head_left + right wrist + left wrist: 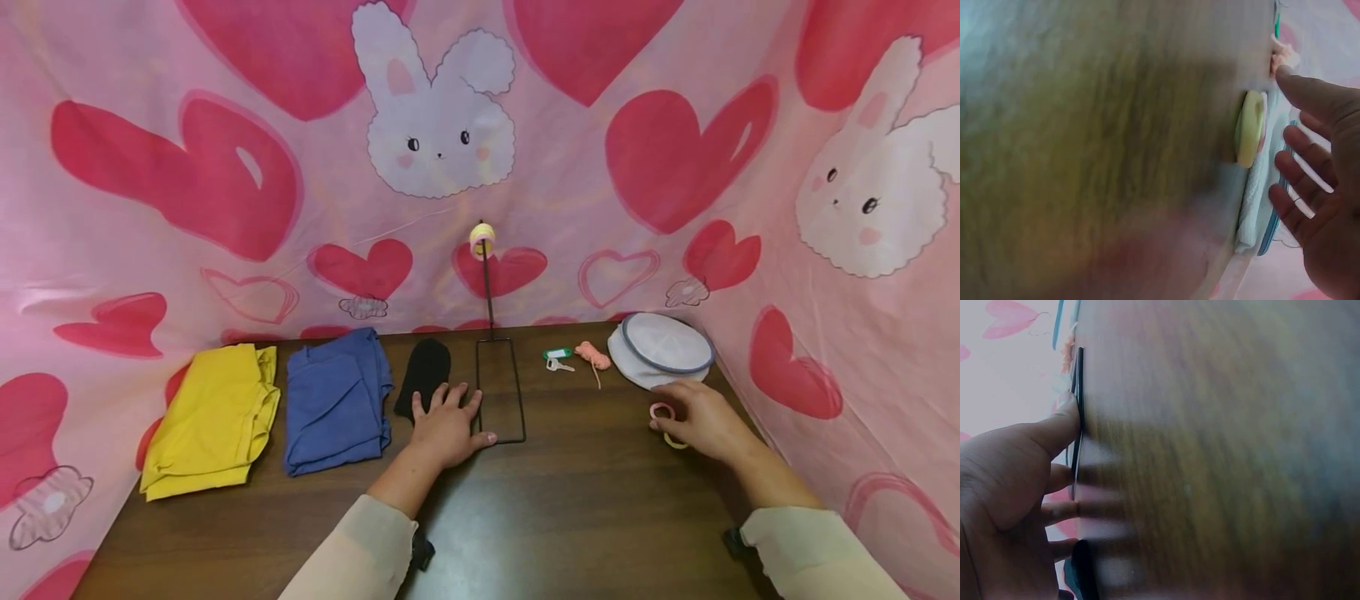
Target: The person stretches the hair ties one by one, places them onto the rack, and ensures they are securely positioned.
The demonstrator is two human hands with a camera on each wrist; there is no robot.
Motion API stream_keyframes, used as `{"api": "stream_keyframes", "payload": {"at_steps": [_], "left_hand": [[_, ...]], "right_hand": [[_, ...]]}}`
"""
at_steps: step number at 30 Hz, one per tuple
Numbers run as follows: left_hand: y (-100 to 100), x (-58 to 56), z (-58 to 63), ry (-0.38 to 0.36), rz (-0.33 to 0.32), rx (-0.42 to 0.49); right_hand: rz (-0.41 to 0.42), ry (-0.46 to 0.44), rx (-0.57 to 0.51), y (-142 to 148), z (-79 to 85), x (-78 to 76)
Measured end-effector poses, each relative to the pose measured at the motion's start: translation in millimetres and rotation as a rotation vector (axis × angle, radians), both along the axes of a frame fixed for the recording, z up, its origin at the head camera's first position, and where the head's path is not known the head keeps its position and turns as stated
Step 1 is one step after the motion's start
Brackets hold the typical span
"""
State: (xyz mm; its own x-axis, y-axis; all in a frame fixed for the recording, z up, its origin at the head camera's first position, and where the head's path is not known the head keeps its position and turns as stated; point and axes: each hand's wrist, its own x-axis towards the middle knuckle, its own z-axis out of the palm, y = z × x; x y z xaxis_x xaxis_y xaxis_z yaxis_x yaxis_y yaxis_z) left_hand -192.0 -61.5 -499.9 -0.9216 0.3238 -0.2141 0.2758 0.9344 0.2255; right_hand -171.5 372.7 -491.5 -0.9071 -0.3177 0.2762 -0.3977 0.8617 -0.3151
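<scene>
My left hand (447,425) lies with fingers spread over the near left of a black wire stand (522,408). Its thumb rests on the base wire, and its fingertips reach the edge of a black cloth piece (427,367). Yellow and pink tape rolls (482,237) hang on the stand's upright. Over the table at the right, my right hand (705,421) hovers with loosely bent fingers above a pink tape roll (656,407) and a yellow tape roll (1249,128). In the right wrist view, the fingers are apart from these rolls, which lie on the table.
A folded yellow cloth (213,417) and a folded blue cloth (337,404) lie at the left. Right of the stand are a key (558,365) with a green tag (557,353), peach yarn (592,356) and a white, blue-rimmed fabric item (667,343). Patterned curtains (570,167) border the table.
</scene>
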Motion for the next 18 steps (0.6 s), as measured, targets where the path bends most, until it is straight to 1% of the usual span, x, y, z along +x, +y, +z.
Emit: {"api": "stream_keyframes", "payload": {"at_steps": [4, 8, 13, 18], "left_hand": [[-0.1, -0.7, 0.8, 0.001, -0.004, -0.006], [0.4, 0.1, -1.8, 0.001, -0.006, -0.011], [0.3, 0.4, -3.6, 0.001, 0.000, -0.004], [-0.6, 0.3, -2.7, 0.006, 0.004, -0.002]], "right_hand": [[-0.028, -0.117, 0.038, 3.8, 0.9, -2.6], [-0.079, -0.186, 0.058, 4.3, 0.2, -1.6], [-0.124, -0.215, 0.049, 1.6, -0.1, -0.5], [-0.127, -0.216, 0.034, -3.8, 1.6, -2.9]]}}
